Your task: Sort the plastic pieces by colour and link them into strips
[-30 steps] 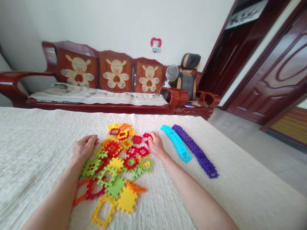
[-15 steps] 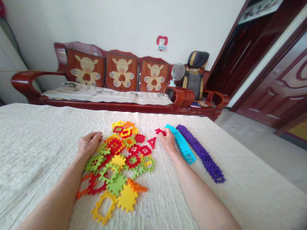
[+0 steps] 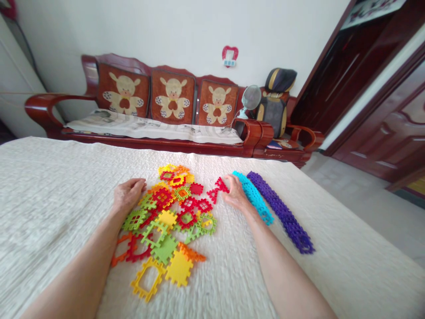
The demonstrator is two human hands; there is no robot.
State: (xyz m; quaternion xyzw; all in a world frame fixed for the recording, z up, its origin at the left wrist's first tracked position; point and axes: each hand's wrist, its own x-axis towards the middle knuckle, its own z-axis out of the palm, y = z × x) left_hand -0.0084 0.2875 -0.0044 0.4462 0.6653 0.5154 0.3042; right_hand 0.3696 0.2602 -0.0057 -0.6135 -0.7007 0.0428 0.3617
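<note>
My right hand (image 3: 236,194) is beside a small red toothed piece (image 3: 222,185), its thumb and finger parted around the piece's right side. A red triangular piece (image 3: 213,195) lies just left of it. My left hand (image 3: 130,193) rests on the cloth with its fingers curled together and nothing visible in them. It is at the left edge of a loose pile of plastic interlocking pieces in red, yellow, green and orange, among them a yellow square (image 3: 179,268), a green square (image 3: 165,249) and a yellow frame (image 3: 148,280).
Right of my right hand lie a turquoise row of pieces (image 3: 254,198) and a purple row (image 3: 281,212). All are on a table with a cream cloth (image 3: 66,190). Beyond stand a wooden sofa (image 3: 146,141) with bear cushions, a small fan (image 3: 251,97) and a massage-cushion chair (image 3: 272,113).
My right hand has let go of the small red piece, which now lies beside the red triangle. Its fingers have parted. My left hand stays by the pile; the whole view has shifted slightly.
</note>
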